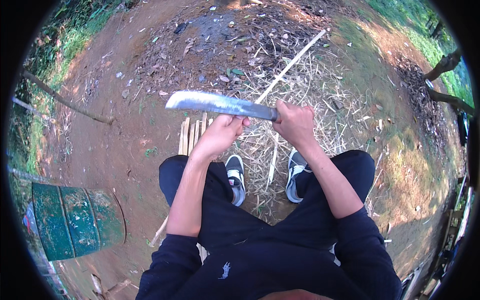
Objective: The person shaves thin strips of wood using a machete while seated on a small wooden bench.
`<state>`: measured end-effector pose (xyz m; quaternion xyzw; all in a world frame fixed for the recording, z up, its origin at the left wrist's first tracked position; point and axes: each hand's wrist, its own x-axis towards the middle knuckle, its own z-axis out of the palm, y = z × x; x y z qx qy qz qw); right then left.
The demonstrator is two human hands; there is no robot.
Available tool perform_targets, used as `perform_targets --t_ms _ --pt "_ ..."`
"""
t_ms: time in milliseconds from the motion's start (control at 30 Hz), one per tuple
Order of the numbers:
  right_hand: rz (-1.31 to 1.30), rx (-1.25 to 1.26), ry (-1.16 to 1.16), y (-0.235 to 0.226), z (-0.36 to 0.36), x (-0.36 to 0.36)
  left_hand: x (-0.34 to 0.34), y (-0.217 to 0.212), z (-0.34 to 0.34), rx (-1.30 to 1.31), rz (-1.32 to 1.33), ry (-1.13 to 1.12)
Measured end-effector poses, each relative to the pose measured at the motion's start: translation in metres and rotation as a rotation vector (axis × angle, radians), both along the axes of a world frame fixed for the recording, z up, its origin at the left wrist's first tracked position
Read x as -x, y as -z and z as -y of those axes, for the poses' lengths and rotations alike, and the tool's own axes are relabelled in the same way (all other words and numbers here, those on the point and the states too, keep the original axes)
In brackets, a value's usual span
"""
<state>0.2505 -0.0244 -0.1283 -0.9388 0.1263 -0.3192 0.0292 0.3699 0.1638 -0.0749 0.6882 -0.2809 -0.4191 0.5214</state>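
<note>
My right hand (296,124) is wrapped round the dark handle of a machete. Its broad, shiny blade (215,103) points left across my front, held above the ground. Just below the blade's middle, my left hand (223,134) is closed with thumb and fingers pinched together. A long pale bamboo strip (291,66) runs from the far right down behind the blade and lines up with the left hand's fingertips, which appear to grip its near end; the blade and fingers hide that end. Several split bamboo pieces (188,136) lie beside my left forearm.
Pale shavings (260,165) litter the soil between and beyond my shoes (235,177). A rusty green metal drum (80,220) lies at the left. Dry leaves (200,45) cover the ground ahead. Thin branches (70,97) stick in from the left, with thicker ones (447,65) at the right.
</note>
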Motion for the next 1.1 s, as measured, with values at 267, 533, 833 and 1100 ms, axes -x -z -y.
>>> perform_targets --t_ms 267,533,833,1100 --pt "0.089 -0.329 0.453 0.01 0.11 0.018 0.001 0.001 -0.011 -0.021 0.001 0.022" --pt "0.074 -0.095 0.168 0.055 0.11 0.018 -0.004 0.002 -0.024 -0.072 0.04 0.05" --pt "0.999 -2.358 0.35 0.1 0.209 0.028 -0.02 0.013 -0.035 -0.059 0.086 0.009" --pt "0.573 -1.882 0.187 0.006 0.1 0.013 0.001 -0.005 -0.016 0.007 0.504 -0.119"
